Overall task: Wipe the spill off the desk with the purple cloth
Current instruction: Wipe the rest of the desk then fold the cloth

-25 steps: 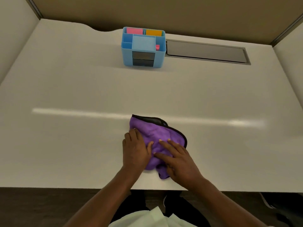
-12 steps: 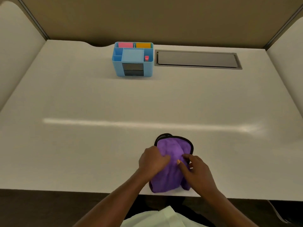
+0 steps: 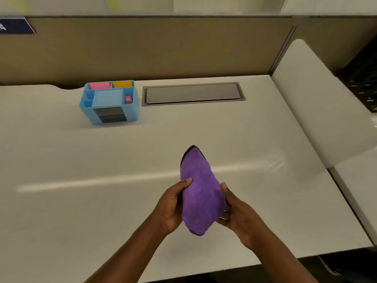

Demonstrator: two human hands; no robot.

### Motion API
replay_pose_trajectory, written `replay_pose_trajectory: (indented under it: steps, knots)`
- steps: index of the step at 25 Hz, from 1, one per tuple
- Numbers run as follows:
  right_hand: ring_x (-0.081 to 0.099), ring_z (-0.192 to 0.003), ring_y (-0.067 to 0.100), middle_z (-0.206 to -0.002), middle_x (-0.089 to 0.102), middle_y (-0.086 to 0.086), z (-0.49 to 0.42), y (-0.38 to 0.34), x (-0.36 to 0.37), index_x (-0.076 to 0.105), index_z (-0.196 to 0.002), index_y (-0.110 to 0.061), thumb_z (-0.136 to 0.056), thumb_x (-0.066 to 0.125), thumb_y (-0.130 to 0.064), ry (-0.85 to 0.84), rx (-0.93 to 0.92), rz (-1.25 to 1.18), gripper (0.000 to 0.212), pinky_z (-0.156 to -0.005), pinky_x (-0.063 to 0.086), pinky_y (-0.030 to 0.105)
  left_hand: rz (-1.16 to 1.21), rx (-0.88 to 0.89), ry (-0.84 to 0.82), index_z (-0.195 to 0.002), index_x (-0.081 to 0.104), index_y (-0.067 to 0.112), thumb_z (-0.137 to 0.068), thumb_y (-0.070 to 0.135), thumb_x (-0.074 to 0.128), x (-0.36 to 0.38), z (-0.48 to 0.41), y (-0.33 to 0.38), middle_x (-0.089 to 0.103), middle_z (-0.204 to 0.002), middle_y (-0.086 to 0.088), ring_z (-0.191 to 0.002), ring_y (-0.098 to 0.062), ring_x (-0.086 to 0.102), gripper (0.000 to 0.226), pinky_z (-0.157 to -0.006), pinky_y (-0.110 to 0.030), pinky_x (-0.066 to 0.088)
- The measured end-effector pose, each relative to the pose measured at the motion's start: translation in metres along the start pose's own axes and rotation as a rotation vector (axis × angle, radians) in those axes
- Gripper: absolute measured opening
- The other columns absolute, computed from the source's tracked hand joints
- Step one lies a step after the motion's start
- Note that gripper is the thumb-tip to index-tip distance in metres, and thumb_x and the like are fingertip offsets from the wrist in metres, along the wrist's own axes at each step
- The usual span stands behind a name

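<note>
The purple cloth [image 3: 199,193], folded into a long bundle with a dark hem at its far tip, is held up above the white desk [image 3: 102,160]. My left hand [image 3: 172,205] grips its left side with the thumb on top. On the cloth's right side, my right hand [image 3: 234,213] grips it, fingers underneath. The bundle points away from me. No spill shows on the desk surface; only a pale streak of reflected light crosses it.
A blue desk organiser [image 3: 109,102] with pink and orange pads stands at the back left. A grey cable tray lid [image 3: 192,93] is set into the desk behind centre. Tan partition walls enclose the back; a white side desk [image 3: 318,103] adjoins at the right.
The cloth lay on the desk under both hands; they bunched it together and lifted it off the surface. The head has tilted up, showing more of the back wall.
</note>
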State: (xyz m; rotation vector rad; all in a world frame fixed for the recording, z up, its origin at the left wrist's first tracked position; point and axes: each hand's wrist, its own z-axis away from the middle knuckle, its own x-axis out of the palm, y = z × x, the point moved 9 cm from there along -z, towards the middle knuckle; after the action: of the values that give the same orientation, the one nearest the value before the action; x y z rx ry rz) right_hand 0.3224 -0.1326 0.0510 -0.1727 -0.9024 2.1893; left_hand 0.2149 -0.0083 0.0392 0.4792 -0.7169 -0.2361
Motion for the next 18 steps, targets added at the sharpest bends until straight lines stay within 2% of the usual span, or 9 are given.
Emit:
replay_pose_trajectory:
  steps: [3, 6, 7, 9, 11, 13, 14, 16, 18]
  knots:
    - [0.071, -0.116, 0.035, -0.131, 0.071, 0.013, -0.014, -0.018, -0.033, 0.065, -0.131, -0.014, -0.081, 0.065, -0.059, -0.043, -0.031, -0.190, 0.068, -0.098, 0.058, 0.050, 0.032, 0.017, -0.054, -0.118, 0.078, 0.011, -0.084, 0.033, 0.075, 0.037, -0.024, -0.016, 0.075, -0.124, -0.013, -0.107, -0.031, 0.075, 0.040, -0.083, -0.041, 0.062]
    - [0.071, -0.115, 0.034, -0.126, 0.074, 0.011, -0.034, -0.049, -0.080, 0.074, -0.121, -0.013, -0.079, 0.080, -0.040, 0.033, -0.106, -0.228, 0.050, -0.094, 0.059, 0.048, -0.121, -0.002, -0.066, -0.119, 0.069, 0.010, -0.080, 0.037, 0.080, 0.066, -0.047, -0.035, 0.074, -0.103, -0.014, -0.084, -0.028, 0.070, 0.048, -0.068, -0.038, 0.053]
    - [0.070, -0.115, 0.034, -0.127, 0.073, 0.009, -0.041, -0.060, -0.098, 0.074, -0.121, -0.017, -0.078, 0.082, -0.035, 0.082, -0.142, -0.188, 0.047, -0.095, 0.059, 0.049, -0.172, -0.020, -0.069, -0.117, 0.067, 0.010, -0.078, 0.037, 0.081, 0.076, -0.055, -0.042, 0.072, -0.094, -0.014, -0.075, -0.026, 0.068, 0.049, -0.061, -0.035, 0.051]
    - [0.064, -0.121, 0.032, -0.136, 0.066, 0.003, -0.055, -0.088, -0.135, 0.065, -0.133, -0.027, -0.085, 0.078, -0.027, 0.140, -0.257, -0.074, 0.049, -0.103, 0.055, 0.052, -0.251, -0.049, -0.038, -0.115, 0.065, 0.010, -0.077, 0.037, 0.083, 0.100, -0.075, -0.053, 0.071, -0.083, -0.011, -0.066, -0.022, 0.065, 0.050, -0.055, -0.032, 0.049]
    - [0.061, -0.124, 0.027, -0.142, 0.061, -0.003, -0.069, -0.116, -0.163, 0.058, -0.139, -0.035, -0.092, 0.071, -0.019, 0.143, -0.380, 0.010, 0.051, -0.102, 0.056, 0.048, -0.323, -0.053, 0.034, -0.115, 0.066, 0.011, -0.079, 0.039, 0.081, 0.119, -0.097, -0.057, 0.073, -0.074, -0.007, -0.060, -0.019, 0.062, 0.048, -0.052, -0.029, 0.047]
    - [0.060, -0.127, 0.025, -0.142, 0.061, -0.007, -0.083, -0.143, -0.189, 0.059, -0.137, -0.040, -0.095, 0.067, -0.013, 0.135, -0.472, 0.080, 0.050, -0.098, 0.058, 0.041, -0.394, -0.042, 0.088, -0.112, 0.067, 0.012, -0.083, 0.042, 0.078, 0.143, -0.118, -0.057, 0.074, -0.072, -0.005, -0.056, -0.016, 0.059, 0.043, -0.050, -0.026, 0.044]
    - [0.059, -0.130, 0.025, -0.144, 0.059, -0.006, -0.089, -0.156, -0.201, 0.057, -0.139, -0.038, -0.096, 0.065, -0.010, 0.136, -0.505, 0.122, 0.052, -0.102, 0.056, 0.043, -0.440, -0.032, 0.105, -0.109, 0.069, 0.013, -0.085, 0.045, 0.076, 0.156, -0.129, -0.055, 0.075, -0.071, -0.005, -0.055, -0.016, 0.059, 0.041, -0.049, -0.025, 0.043]
    - [0.055, -0.134, 0.025, -0.149, 0.056, -0.003, -0.099, -0.177, -0.226, 0.052, -0.146, -0.032, -0.097, 0.061, -0.006, 0.184, -0.554, 0.250, 0.055, -0.112, 0.048, 0.049, -0.599, 0.024, 0.168, -0.099, 0.071, 0.011, -0.085, 0.054, 0.073, 0.175, -0.145, -0.046, 0.073, -0.072, -0.004, -0.057, -0.017, 0.061, 0.045, -0.050, -0.025, 0.046]
    - [0.054, -0.135, 0.027, -0.151, 0.055, 0.000, -0.103, -0.195, -0.251, 0.047, -0.150, -0.029, -0.099, 0.061, -0.012, 0.365, -0.570, 0.522, 0.056, -0.115, 0.044, 0.046, -0.963, 0.239, 0.347, -0.099, 0.068, 0.009, -0.087, 0.060, 0.065, 0.183, -0.152, -0.020, 0.071, -0.087, -0.006, -0.078, -0.024, 0.066, 0.053, -0.067, -0.031, 0.054]
